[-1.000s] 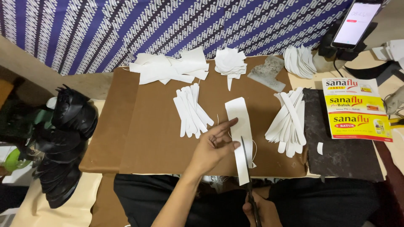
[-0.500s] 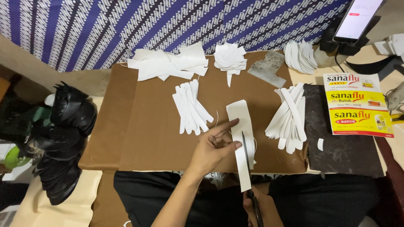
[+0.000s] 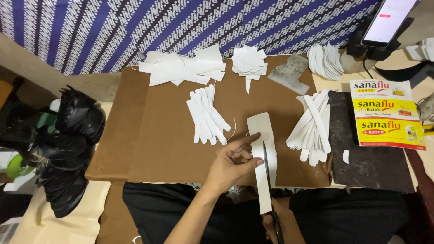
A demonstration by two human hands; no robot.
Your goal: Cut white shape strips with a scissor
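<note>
Scissor work under way on a white strip [image 3: 263, 158], judged mid-cut. Landmark: brown board [image 3: 158, 135].

Left of the board, a heap of black shoe uppers [image 3: 68, 144]. On the board's far edge, loose white offcuts [image 3: 181, 68]; at its centre, a fan of narrow white slips [image 3: 205, 115].

Left hand [image 3: 230, 162] lies on the board's near edge, thumb and fingers pinching the strip flat, which hangs over that edge. Right hand [image 3: 275, 223], just below the near edge and mostly cut off by the frame, closed around the scissors [image 3: 267, 180], blades running lengthwise along the strip.

Right of the strip, a second fan of slips [image 3: 314, 124]; off the board's right edge, a dark mat [image 3: 370, 153] and a yellow-red box [image 3: 386, 115].

Next move, by my reckoning, calls for a steady hold while the blades advance straight.
</note>
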